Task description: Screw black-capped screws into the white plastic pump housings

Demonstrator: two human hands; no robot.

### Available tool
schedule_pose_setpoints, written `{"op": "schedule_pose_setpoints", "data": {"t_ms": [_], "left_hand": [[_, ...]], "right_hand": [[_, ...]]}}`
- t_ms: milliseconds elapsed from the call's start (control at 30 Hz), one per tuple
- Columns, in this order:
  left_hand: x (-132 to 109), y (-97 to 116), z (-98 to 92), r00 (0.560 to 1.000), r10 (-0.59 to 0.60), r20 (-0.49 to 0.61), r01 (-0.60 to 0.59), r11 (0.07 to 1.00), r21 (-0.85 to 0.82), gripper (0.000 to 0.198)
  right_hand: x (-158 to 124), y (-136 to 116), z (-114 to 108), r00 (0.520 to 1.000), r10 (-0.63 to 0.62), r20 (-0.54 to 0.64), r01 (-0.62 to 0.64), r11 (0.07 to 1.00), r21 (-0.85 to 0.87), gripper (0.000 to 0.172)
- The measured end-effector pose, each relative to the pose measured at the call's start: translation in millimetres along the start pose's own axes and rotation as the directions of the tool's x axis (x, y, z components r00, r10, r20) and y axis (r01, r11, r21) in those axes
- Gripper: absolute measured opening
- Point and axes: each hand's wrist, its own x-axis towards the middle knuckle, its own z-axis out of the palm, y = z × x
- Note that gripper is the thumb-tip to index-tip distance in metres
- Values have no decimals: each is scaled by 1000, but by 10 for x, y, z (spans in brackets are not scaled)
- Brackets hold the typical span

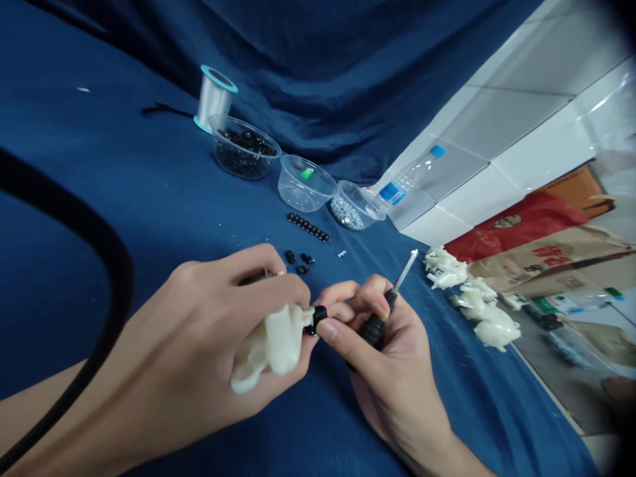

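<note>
My left hand [213, 344] is closed around a cream-white plastic figure part [284, 341], whose narrow end points right. At that end sits a small black plastic piece [318, 319], pinched by the thumb and a finger of my right hand [392, 371]. The same right hand also keeps a screwdriver [380, 318] tucked across its fingers, the metal tip pointing up and to the right. Just beyond my hands, several loose black pieces [303, 260] and a small screw [341, 253] lie on the blue cloth [163, 218]. Part of the white figure is hidden by my left fingers.
Behind stand a tub of black parts [246, 156], a clear tub [305, 189] with a green label, a tub of screws [350, 212] and a thread spool [216, 99]. White figures [487, 311] lie right. A black cable [112, 265] arches at left.
</note>
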Motion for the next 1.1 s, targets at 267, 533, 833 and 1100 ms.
{"op": "schedule_pose_setpoints", "data": {"t_ms": [267, 533, 833, 1100], "left_hand": [[3, 2, 8, 999, -47, 3, 47, 999, 2, 9], [-13, -29, -10, 1000, -29, 6, 29, 1000, 0, 10], [-24, -42, 11, 1000, 19, -6, -18, 998, 55, 10], [-58, -37, 7, 998, 54, 17, -55, 994, 95, 5]], "right_hand": [[-3, 8, -3, 1000, -15, 3, 15, 1000, -18, 44], [-8, 28, 7, 1000, -10, 13, 10, 1000, -5, 44], [-17, 42, 21, 998, 48, -28, -48, 999, 11, 43], [-28, 36, 16, 998, 63, -21, -63, 998, 25, 45]]}}
